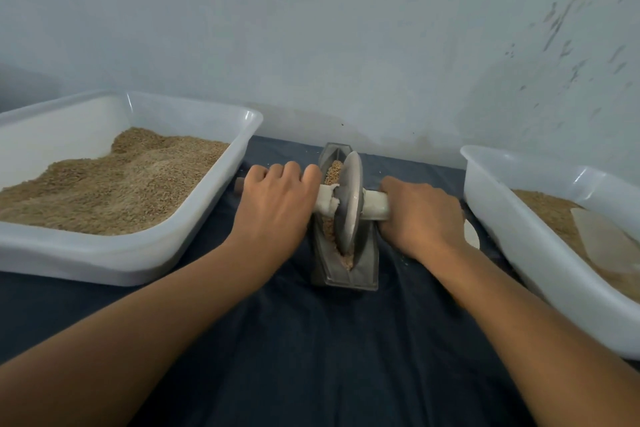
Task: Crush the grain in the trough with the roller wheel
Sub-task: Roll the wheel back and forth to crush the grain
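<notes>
A grey metal trough point(363, 269) lies lengthwise on the dark cloth in the middle. A grey roller wheel point(349, 198) stands upright in it, about midway along. Brown grain point(333, 172) fills the trough behind the wheel and some lies crushed at the near end. A pale handle bar point(375, 204) runs through the wheel's hub. My left hand point(277, 204) grips the bar's left side. My right hand point(420, 217) grips its right side. The fingers of both hands curl round the bar and hide most of it.
A white plastic tub point(221, 184) heaped with grain stands at the left. Another white tub point(512, 232) at the right holds grain and a pale scoop point(602, 236). A blue-grey wall rises close behind the trough. Dark cloth point(311, 357) covers the table.
</notes>
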`<state>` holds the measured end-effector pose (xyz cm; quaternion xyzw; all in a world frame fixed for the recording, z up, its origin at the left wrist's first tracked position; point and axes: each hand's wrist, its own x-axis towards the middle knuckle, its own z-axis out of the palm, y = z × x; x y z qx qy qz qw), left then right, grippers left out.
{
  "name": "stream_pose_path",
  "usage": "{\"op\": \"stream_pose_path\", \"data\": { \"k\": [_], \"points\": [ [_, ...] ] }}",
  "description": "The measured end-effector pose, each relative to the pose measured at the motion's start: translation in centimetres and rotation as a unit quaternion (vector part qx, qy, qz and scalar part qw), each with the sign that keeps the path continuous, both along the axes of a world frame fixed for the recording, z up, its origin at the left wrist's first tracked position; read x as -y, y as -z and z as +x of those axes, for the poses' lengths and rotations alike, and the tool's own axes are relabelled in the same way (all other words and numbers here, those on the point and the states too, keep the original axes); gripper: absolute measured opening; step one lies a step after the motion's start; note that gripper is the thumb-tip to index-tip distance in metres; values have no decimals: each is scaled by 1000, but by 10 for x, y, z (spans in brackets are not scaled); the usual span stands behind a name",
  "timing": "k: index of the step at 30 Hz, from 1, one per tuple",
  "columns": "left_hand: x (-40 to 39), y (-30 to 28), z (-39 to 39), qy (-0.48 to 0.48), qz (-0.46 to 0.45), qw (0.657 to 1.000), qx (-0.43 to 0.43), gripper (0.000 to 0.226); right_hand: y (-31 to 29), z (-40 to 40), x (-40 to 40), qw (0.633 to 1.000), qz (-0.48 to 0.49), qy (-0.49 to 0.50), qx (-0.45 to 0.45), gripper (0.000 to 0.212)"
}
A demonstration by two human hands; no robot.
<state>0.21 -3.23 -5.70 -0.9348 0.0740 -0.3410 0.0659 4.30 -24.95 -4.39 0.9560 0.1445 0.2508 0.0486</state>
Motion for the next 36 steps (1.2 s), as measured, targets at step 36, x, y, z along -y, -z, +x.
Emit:
{"op": "stream_pose_path", "data": {
  "k": [36],
  "points": [
    [1,-8,86,-40,-6,999,-29,23,-24,100,-3,983,-23,-43,-179,14]
  ]
}}
